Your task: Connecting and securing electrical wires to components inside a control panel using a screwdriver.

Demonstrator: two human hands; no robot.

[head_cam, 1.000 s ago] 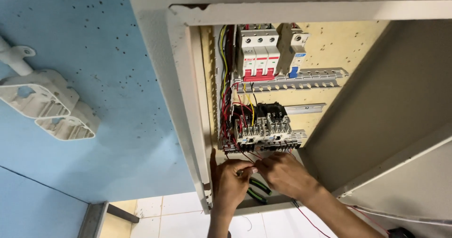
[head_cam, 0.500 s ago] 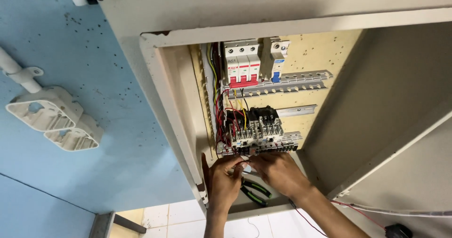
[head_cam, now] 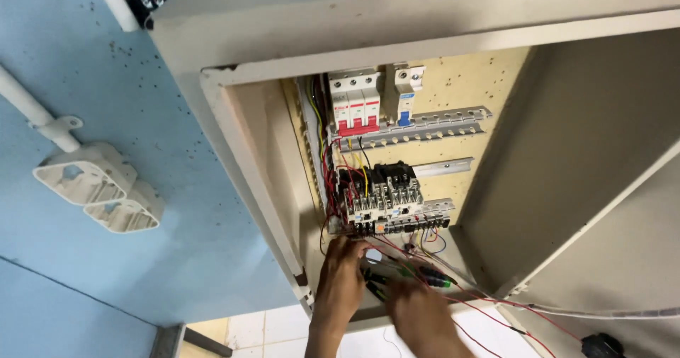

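Below the contactor [head_cam: 386,201], hands lower than before: left hand [head_cam: 341,279] open-fingered on wires [head_cam: 418,269], right hand [head_cam: 418,314] unclear.

Both the left hand [head_cam: 343,276] and the right hand [head_cam: 418,314] are bare, without gloves, rings or a watch; the forearms show no sleeves.

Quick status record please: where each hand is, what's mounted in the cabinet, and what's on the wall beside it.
left hand: fingertips at red wires under contactor block
right hand: blurred, by green-handled tool on cabinet floor
top rail: red-and-white breaker, small blue-and-white breaker
cabinet door: open
wall: blue, two white boxes
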